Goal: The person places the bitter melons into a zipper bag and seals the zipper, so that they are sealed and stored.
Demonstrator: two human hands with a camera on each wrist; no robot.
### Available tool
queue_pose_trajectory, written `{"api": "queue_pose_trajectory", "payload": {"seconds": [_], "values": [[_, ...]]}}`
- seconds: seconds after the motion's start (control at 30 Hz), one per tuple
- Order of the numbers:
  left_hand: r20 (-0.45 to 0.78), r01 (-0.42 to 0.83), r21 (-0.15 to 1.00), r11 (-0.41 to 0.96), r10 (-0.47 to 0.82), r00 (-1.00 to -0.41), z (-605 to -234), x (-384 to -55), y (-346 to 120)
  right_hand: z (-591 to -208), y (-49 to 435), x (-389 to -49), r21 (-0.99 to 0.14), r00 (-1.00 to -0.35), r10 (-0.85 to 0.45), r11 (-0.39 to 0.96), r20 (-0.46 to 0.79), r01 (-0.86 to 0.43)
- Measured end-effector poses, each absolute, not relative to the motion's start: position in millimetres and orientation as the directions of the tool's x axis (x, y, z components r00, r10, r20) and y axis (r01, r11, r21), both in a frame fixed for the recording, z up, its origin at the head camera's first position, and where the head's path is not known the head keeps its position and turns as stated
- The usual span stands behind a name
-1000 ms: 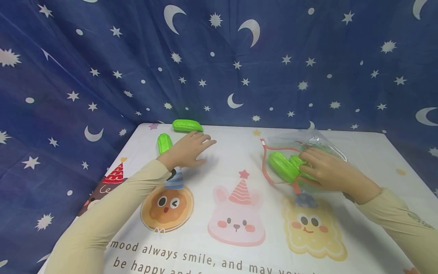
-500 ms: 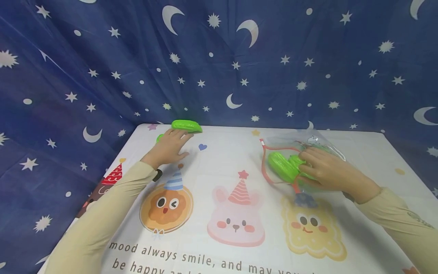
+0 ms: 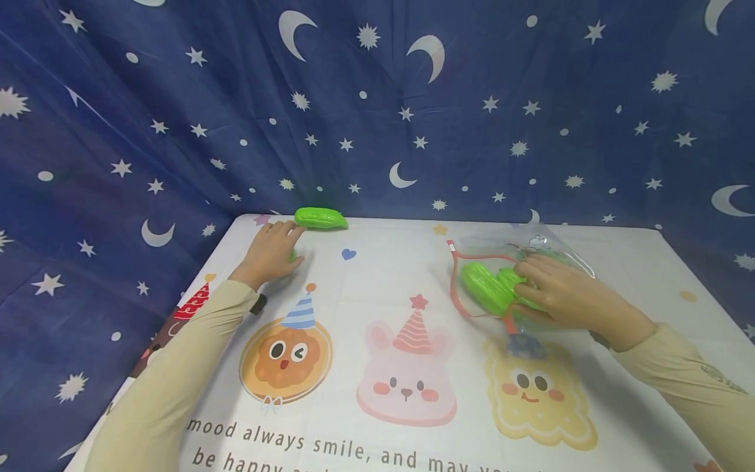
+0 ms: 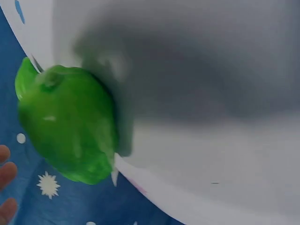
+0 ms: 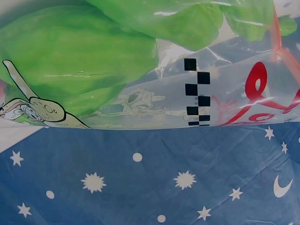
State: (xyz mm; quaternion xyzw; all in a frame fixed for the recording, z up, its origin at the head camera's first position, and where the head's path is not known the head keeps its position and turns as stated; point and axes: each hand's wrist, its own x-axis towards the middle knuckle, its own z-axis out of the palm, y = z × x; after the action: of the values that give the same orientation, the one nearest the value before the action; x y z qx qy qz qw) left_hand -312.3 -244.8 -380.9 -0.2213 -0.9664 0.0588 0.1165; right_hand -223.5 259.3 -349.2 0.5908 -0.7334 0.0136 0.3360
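Note:
My left hand (image 3: 268,254) is over a bright green toy cucumber (image 4: 70,124) near the table's far left corner. Only a sliver of that cucumber shows in the head view, between thumb and fingers. In the left wrist view the fingertips (image 4: 7,176) stand apart from it. A second green cucumber (image 3: 320,218) lies just beyond, by the back edge. On the right, my right hand (image 3: 560,292) grips a clear plastic bag (image 5: 154,110) with red-orange trim at its mouth. Green cucumbers (image 3: 486,288) lie inside the bag; the fingers partly cover them.
A white printed cloth (image 3: 377,275) with cartoon figures and lettering covers the table. Behind and to the left hangs a dark blue curtain (image 3: 354,164) with stars and moons, close to the table's edges.
My left hand has moved left, from beside the near cucumber to over it, now mostly hiding it. My right hand and the bag have stayed in place.

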Motion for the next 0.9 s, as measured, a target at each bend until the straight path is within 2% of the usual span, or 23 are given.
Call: {"api": "queue_pose_trajectory", "payload": {"seconds": [0.27, 0.5, 0.9], "values": [[0.176, 0.349, -0.140, 0.927, 0.370, -0.912, -385, -311, -253, -350, 258, -223, 0.374, -0.069, -0.854, 0.297, 0.515, -0.878], [0.142, 0.330, -0.140, 0.934, 0.348, -0.927, -389, -311, -261, -350, 260, -223, 0.367, -0.112, -0.871, 0.314, 0.478, -0.875], [0.159, 0.340, -0.148, 0.929, 0.362, -0.919, -389, -307, -268, -350, 258, -226, 0.371, -0.069, -0.860, 0.289, 0.505, -0.883]]}}
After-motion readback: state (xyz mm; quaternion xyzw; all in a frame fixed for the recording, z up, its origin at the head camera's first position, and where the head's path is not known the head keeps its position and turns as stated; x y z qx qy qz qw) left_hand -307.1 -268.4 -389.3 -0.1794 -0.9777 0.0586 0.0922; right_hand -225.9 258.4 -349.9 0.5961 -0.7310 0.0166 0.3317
